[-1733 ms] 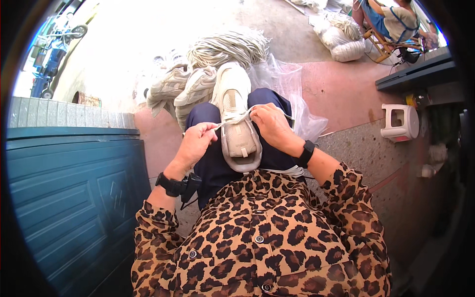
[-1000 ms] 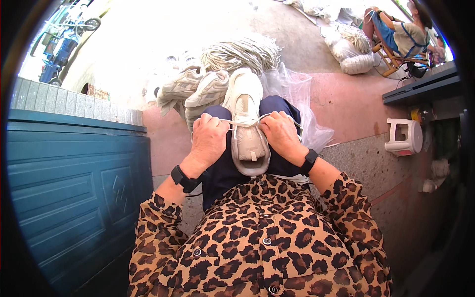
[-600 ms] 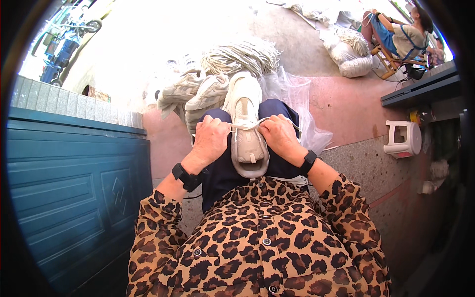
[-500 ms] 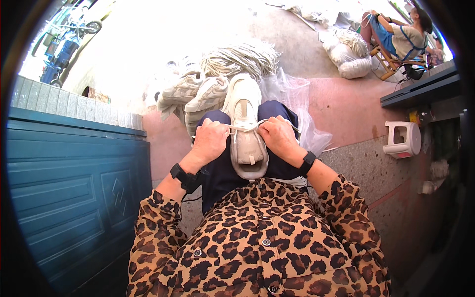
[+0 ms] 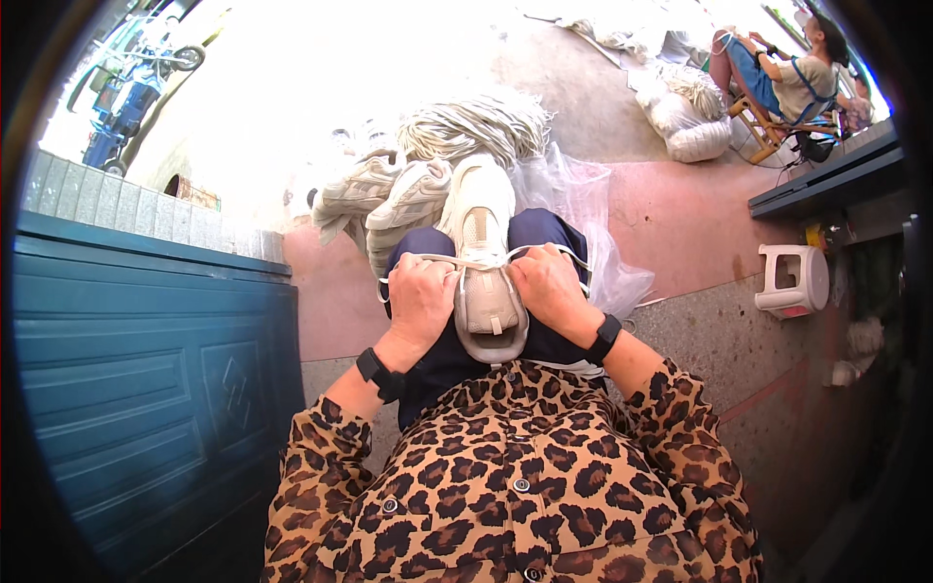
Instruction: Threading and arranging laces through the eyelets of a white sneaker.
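— What did the head camera show in the person's lap?

— A cream sneaker [image 5: 484, 255] lay along the dark-trousered thighs, heel toward the body, toe pointing away. The left hand [image 5: 420, 298] was closed on the white lace [image 5: 428, 261] at the shoe's left side; the right hand [image 5: 547, 285] was closed on the lace end at its right side. The lace ran taut across the tongue between the two fists.

— And around them?

— Just beyond the knees, two more pale sneakers [image 5: 389, 199] sat on the floor, with a bundle of white laces [image 5: 476, 124] behind them and a clear plastic bag [image 5: 583, 209] to the right. A blue panelled door [image 5: 146, 369] stood at the left, a small white stool [image 5: 795, 280] at the right. Far off, another person [image 5: 777, 78] sat on a chair.
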A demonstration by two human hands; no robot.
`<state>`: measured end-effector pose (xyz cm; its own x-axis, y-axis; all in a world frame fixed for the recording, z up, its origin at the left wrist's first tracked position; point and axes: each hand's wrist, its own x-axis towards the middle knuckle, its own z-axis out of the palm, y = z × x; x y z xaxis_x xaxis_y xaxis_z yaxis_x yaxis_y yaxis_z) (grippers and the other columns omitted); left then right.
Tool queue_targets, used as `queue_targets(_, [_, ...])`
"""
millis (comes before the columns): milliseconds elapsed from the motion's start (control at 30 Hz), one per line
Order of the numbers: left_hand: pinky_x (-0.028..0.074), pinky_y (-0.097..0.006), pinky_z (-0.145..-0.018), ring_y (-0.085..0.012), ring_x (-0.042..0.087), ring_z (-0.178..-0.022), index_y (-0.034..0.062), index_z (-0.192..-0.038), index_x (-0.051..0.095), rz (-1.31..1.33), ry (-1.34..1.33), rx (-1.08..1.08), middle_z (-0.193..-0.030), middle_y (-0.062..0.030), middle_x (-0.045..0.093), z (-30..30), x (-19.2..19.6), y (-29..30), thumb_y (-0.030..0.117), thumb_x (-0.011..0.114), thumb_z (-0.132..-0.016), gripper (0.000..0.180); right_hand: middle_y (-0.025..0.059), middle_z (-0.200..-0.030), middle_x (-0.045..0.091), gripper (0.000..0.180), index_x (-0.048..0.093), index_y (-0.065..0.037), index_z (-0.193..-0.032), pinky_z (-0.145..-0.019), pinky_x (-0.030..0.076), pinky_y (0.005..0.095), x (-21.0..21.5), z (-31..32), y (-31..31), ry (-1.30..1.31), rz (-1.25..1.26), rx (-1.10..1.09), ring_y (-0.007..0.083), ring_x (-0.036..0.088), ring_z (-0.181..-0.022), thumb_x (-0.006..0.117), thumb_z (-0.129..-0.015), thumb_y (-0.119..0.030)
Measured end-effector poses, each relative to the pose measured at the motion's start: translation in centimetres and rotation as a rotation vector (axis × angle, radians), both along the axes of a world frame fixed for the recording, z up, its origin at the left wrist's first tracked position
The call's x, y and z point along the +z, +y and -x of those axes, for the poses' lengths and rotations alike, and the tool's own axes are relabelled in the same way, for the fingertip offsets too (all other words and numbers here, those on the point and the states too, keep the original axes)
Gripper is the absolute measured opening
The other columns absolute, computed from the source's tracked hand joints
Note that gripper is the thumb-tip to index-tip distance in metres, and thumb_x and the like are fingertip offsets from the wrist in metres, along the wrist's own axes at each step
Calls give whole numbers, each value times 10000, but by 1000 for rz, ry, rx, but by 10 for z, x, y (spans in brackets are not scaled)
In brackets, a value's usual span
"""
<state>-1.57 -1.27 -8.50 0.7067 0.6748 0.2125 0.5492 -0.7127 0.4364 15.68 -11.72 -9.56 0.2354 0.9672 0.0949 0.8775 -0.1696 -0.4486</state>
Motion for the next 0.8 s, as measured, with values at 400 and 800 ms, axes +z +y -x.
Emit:
queue_targets(400, [427,-377,-715,-267,498,-868,75,-803,655,78,133,-74,-830,-72,623,-11,25,7,164,652,-676,155,126,-769,576,125,620,-27,-848,-690,424,377,-15,0,-7,271,-281,17,304,540,-766,584,-770,-118])
queue_targets(800, [437,-334,-615,-240,545,-720,9,-788,555,-56,1,-189,-666,-121,568,-48,20,24,46,616,-693,119,53,-767,578,64,583,-92,-742,-703,412,330,3,-4,4,-305,-100,352,193,544,-789,560,-692,-126])
